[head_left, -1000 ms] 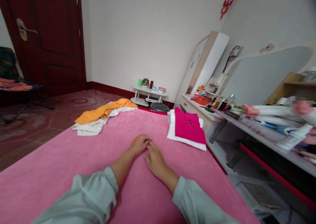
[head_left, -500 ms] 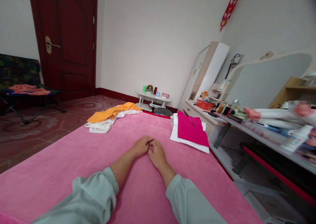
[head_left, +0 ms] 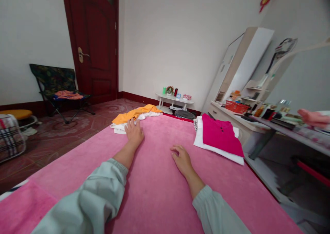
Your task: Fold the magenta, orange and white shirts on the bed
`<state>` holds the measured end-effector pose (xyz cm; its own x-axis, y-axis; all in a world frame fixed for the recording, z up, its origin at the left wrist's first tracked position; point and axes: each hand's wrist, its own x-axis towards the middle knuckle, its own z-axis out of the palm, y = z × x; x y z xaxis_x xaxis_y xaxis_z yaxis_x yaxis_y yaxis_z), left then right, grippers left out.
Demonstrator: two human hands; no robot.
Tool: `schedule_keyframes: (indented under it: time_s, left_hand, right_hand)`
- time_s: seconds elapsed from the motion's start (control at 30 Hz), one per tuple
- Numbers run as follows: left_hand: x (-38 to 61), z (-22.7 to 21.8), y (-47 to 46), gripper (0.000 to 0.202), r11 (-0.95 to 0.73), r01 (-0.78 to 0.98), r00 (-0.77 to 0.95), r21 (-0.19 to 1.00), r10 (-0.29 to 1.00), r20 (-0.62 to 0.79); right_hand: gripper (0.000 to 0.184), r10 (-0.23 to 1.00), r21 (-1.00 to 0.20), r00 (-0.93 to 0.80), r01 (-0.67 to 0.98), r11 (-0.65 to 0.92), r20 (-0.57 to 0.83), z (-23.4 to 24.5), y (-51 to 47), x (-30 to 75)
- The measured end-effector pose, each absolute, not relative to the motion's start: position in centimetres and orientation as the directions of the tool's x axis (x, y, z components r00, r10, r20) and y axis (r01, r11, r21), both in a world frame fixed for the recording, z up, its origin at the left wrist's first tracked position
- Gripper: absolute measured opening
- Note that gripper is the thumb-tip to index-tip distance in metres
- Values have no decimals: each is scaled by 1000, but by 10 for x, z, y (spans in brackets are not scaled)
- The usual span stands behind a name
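My left hand reaches forward over the pink bed cover, its fingers spread at the near edge of a loose pile of clothes. On that pile an orange garment lies over a white garment; whether my fingertips touch the cloth I cannot tell. My right hand hovers above or rests on the cover, fingers loosely curled and apart, holding nothing. To its right lies a flat folded stack, a magenta buttoned top over white cloth, with a patterned piece showing at its left edge.
A camouflage folding chair with clothes on it stands by the dark red door. A low white table is beyond the bed. Along the right side is a dressing table holding a red basket and bottles.
My hands were together in the middle and have parted. The left has gone forward and left to the orange and white clothes; the right sits apart, opened. The view has turned left.
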<state>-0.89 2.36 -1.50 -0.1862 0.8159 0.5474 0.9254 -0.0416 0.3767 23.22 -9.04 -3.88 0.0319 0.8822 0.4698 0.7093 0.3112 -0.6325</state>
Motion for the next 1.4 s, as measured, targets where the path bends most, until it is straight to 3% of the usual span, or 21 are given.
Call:
schedule_keyframes:
  time_s: [0.13, 0.47, 0.63, 0.83, 1.0, 1.1, 1.2, 1.27, 1.33, 1.4]
  left_hand:
    - [-55, -18, 45, 61, 85, 936, -272, 341, 789, 551]
    - [-100, -20, 84, 61, 27, 964, -164, 264, 842, 513]
    - [-102, -21, 89, 48, 45, 955, -180, 292, 873, 454]
    - [-97, -12, 78, 40, 46, 970, -160, 238, 859, 486]
    - [-95, 2, 84, 33, 36, 962, -176, 272, 841, 512]
    - [-84, 24, 89, 30, -20, 935, -171, 353, 847, 503]
    - [-57, 58, 81, 26, -133, 860, -179, 492, 825, 536]
    - [-30, 84, 63, 20, -368, 755, -62, 543, 784, 618]
    - [1, 106, 36, 20, -566, 531, 51, 631, 764, 643]
    - [29, 122, 4, 27, -621, 202, 151, 757, 784, 602]
  right_hand:
    - [24, 873, -624, 35, 714, 319, 486, -39, -89, 231]
    - [22, 874, -551, 41, 790, 269, 484, -40, -85, 226]
    - [22, 878, -535, 62, 812, 232, 475, -36, -90, 222]
    - [22, 878, -516, 84, 833, 197, 472, -33, -93, 219]
    - [22, 878, -526, 107, 832, 177, 466, -33, -94, 219]
    - [23, 879, -535, 107, 825, 182, 465, -33, -93, 220]
    - [23, 878, -549, 97, 811, 203, 468, -36, -90, 223]
    - [22, 876, -582, 111, 785, 213, 470, -39, -88, 225]
    - [24, 866, -671, 182, 711, 211, 465, -42, -84, 227]
    - [37, 846, -791, 287, 569, 227, 450, -41, -82, 228]
